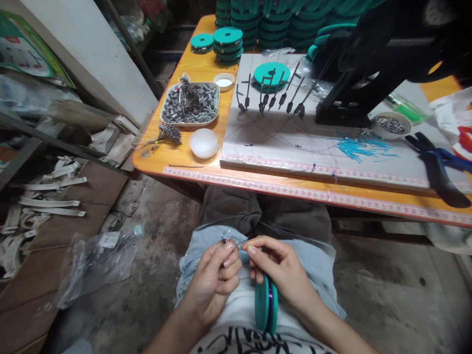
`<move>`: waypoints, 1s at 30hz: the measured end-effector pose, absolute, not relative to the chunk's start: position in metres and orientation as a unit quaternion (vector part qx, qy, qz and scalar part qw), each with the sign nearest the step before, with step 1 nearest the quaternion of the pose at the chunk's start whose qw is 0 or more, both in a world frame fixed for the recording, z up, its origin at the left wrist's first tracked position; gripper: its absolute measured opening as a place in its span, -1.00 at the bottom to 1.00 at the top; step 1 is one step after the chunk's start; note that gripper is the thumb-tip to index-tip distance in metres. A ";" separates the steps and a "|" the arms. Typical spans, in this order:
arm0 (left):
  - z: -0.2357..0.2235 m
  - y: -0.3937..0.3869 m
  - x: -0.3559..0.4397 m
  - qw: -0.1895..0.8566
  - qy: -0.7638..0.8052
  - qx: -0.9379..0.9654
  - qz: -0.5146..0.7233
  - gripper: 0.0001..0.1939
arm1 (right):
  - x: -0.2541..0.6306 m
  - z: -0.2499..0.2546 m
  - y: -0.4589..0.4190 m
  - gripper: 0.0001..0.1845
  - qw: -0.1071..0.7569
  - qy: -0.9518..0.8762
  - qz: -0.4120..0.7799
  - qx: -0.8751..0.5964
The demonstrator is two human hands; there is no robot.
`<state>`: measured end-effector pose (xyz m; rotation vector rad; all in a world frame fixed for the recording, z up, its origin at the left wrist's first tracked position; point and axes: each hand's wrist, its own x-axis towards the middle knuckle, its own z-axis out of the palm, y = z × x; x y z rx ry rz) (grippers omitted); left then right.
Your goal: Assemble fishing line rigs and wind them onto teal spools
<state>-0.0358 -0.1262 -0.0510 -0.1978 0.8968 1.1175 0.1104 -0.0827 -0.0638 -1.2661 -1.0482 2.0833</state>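
1. Silvery metal cluster point(225, 235): I hold it with my left hand point(216, 275), short of the desk point(155, 160).
2. My right hand point(278, 265) has a narrow grip; on what, I can't tell.
3. Teal spool point(262, 305), on edge below.

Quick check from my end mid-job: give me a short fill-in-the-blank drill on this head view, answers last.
1. Small silvery pieces stick up from the left hand, while a green spool shows just below the ____.
2. The thread wound on that spool is ____.
3. The thin strips scattered on the white board are ____.
4. In the picture, the pliers lie toward the board's ____ end.

Missing words: right hand; purple; blue; right.
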 end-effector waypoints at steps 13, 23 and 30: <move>-0.053 -0.127 -0.036 0.763 0.406 -0.109 0.490 -0.54 | 0.111 -0.063 -0.082 -0.61 0.227 -0.413 0.767 -0.437; -0.052 -0.127 -0.039 0.774 0.389 -0.128 0.483 -0.54 | 0.113 -0.064 -0.083 -0.64 0.248 -0.409 0.761 -0.439; -0.050 -0.128 -0.042 0.787 0.375 -0.140 0.470 -0.52 | 0.110 -0.069 -0.080 -0.64 0.257 -0.399 0.761 -0.443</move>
